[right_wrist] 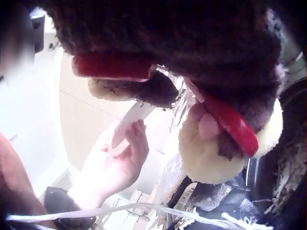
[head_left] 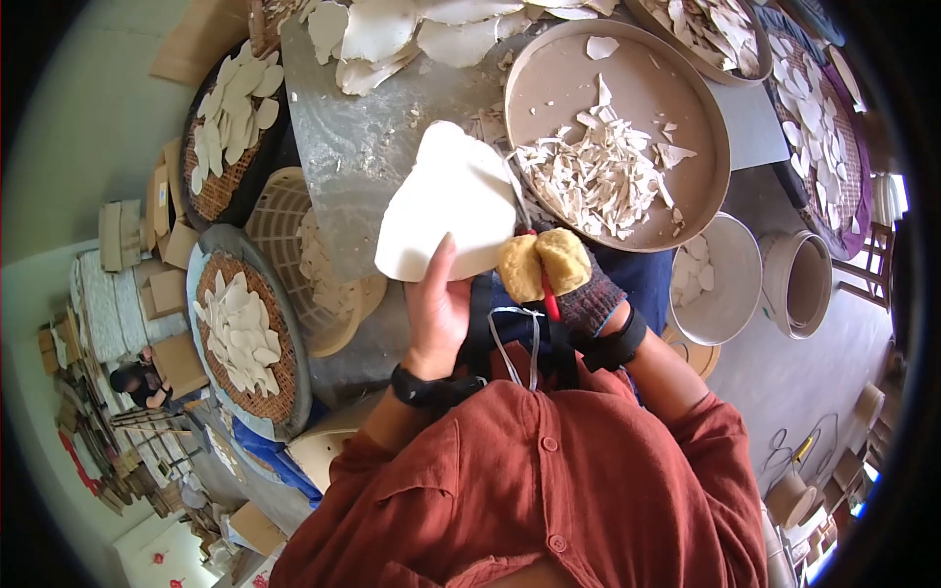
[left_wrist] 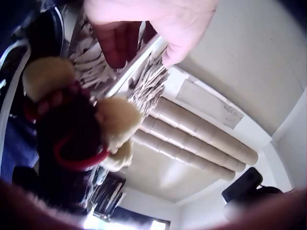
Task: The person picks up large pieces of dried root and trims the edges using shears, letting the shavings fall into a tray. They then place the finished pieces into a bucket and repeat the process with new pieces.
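Observation:
My left hand [head_left: 438, 309] pinches a large flat white sheet [head_left: 451, 211] with a rounded outline by its near edge, thumb on top. The sheet's material is unclear; it looks thin and stiff. In the right wrist view the left hand [right_wrist: 122, 165] shows with the sheet almost edge-on. My right hand [head_left: 592, 302], in a dark knitted glove, grips red-handled scissors [head_left: 551, 299]. Yellow spongy padding [head_left: 559, 257] surrounds the grip. The scissors' blades point away from me along the sheet's right edge. Glove and padding hide part of the handles.
A round tray [head_left: 720, 186] with white offcuts stands right of the sheet on the metal table [head_left: 343, 147]. More white sheets [head_left: 377, 34] lie at the far edge. Woven trays, a plastic basket [head_left: 270, 230] and a white bucket [head_left: 730, 284] flank the table. A person [head_left: 147, 380] is far left.

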Available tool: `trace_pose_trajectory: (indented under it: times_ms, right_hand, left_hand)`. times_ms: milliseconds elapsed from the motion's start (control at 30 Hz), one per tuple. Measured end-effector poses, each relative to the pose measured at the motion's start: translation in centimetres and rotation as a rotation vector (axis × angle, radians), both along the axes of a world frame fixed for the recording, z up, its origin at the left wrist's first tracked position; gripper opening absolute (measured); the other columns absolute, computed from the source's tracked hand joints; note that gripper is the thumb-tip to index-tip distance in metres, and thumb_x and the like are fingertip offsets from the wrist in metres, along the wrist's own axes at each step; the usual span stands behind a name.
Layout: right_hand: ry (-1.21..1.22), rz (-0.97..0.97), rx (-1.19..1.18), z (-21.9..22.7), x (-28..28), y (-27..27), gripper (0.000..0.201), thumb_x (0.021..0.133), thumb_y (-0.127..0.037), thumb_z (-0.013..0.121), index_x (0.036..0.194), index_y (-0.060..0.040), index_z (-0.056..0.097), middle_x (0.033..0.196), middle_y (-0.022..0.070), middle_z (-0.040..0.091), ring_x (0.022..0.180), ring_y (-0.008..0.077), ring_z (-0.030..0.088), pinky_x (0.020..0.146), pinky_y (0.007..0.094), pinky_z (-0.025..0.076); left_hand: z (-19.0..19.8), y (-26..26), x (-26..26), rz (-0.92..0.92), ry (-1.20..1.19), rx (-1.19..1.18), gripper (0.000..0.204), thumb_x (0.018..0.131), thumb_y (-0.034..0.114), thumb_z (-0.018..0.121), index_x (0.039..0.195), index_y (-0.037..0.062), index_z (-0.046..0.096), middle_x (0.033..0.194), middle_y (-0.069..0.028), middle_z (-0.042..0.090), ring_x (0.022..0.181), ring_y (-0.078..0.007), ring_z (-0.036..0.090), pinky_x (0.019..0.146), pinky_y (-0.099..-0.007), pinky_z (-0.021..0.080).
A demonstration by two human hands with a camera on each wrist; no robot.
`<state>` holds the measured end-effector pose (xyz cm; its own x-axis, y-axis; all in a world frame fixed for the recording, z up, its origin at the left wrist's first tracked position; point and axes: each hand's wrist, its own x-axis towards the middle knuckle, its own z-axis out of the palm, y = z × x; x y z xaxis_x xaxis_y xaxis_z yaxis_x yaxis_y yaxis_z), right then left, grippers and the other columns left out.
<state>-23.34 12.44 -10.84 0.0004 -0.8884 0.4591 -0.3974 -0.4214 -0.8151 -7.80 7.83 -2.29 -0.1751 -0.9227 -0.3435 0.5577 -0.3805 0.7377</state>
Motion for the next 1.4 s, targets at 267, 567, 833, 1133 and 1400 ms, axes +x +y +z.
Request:
trace_pose_trajectory:
  times_ms: [267,567,833,1133,1400]
  right_hand:
    - [-0.702,0.275,0.485,2.1,-0.7,1.0,0.018,0.091,-0.011,0.05,0.102,0.0001,0.059,0.098,0.0098,0.064,0.092,0.0186,0.062,0.081,0.0311,0.049]
    - [-0.868,0.256,0.603,0.6,0.1,1.2,0.021,0.086,-0.017,0.059,0.104,-0.0065,0.057,0.098,0.0083,0.062,0.091,0.02,0.06,0.082,0.031,0.047]
    - [-0.328,0.107,0.376,-1.4,0.6,0.3,0.021,0.076,-0.01,0.064,0.096,-0.0068,0.059,0.09,0.0086,0.064,0.085,0.026,0.061,0.074,0.0318,0.049]
    - [-0.369,0.144,0.236,1.0,0.5,0.2,0.021,0.084,-0.018,0.059,0.099,-0.0042,0.06,0.085,0.0075,0.064,0.083,0.0176,0.061,0.071,0.0316,0.048]
    - [-0.4,0.081,0.296,-0.6,0.8,-1.1,0.021,0.067,-0.011,0.069,0.084,-0.0037,0.06,0.075,0.0129,0.061,0.074,0.0321,0.059,0.063,0.038,0.046]
  left_hand:
    - [0.0,-3.2,1.2,-0.083,-0.264,-0.095,0.044,0.081,0.002,0.063,0.121,-0.0008,0.046,0.113,-0.0096,0.054,0.103,-0.0191,0.055,0.086,-0.0326,0.048]
    - [-0.2,-3.1,2.5,-0.17,-0.295,-0.055,0.05,0.078,-0.002,0.063,0.124,0.0021,0.044,0.115,-0.008,0.053,0.106,-0.0197,0.053,0.09,-0.0343,0.045]
    - [0.2,-3.6,4.2,-0.336,-0.407,-0.114,0.05,0.077,-0.003,0.064,0.123,0.0013,0.045,0.114,-0.0072,0.054,0.105,-0.0187,0.053,0.09,-0.0327,0.043]
    - [-0.4,-2.7,4.5,-0.274,-0.28,-0.023,0.048,0.078,-0.001,0.064,0.122,0.0004,0.046,0.113,-0.0072,0.055,0.103,-0.0176,0.054,0.089,-0.0311,0.044]
    - [0.8,-3.7,5.8,-0.364,-0.484,-0.166,0.044,0.077,-0.003,0.064,0.118,-0.0011,0.049,0.109,-0.0066,0.057,0.099,-0.0154,0.055,0.086,-0.0292,0.044]
